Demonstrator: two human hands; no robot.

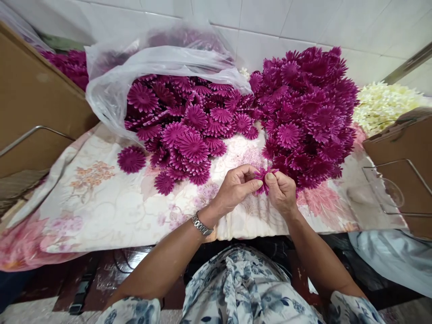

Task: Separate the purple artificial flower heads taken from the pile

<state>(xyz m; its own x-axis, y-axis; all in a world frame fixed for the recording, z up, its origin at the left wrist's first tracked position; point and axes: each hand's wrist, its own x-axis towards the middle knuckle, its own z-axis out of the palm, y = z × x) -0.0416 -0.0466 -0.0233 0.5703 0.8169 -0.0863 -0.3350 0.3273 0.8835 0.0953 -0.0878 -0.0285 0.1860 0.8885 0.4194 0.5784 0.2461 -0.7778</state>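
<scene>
Between my two hands is a small magenta artificial flower (pixel 261 175), pinched from both sides above the cloth. My left hand (pixel 238 184), with a metal watch on its wrist, grips its left side between thumb and fingers. On the other side my right hand (pixel 281 191) closes thumb and curled finger over the petals, so part of the flower is hidden. Left of my hands, loose flat magenta flower heads (pixel 192 146) spill from a clear plastic bag (pixel 108 85). A tall heap of fuller magenta flowers (pixel 307 112) stands just behind my right hand.
A floral cloth (pixel 101 216) covers the table. Cardboard boxes stand at the left (pixel 40 99) and right (pixel 401 157), with bent wire on them. Pale yellow flowers (pixel 388 105) lie at the back right. Behind everything rises a white tiled wall (pixel 270 18).
</scene>
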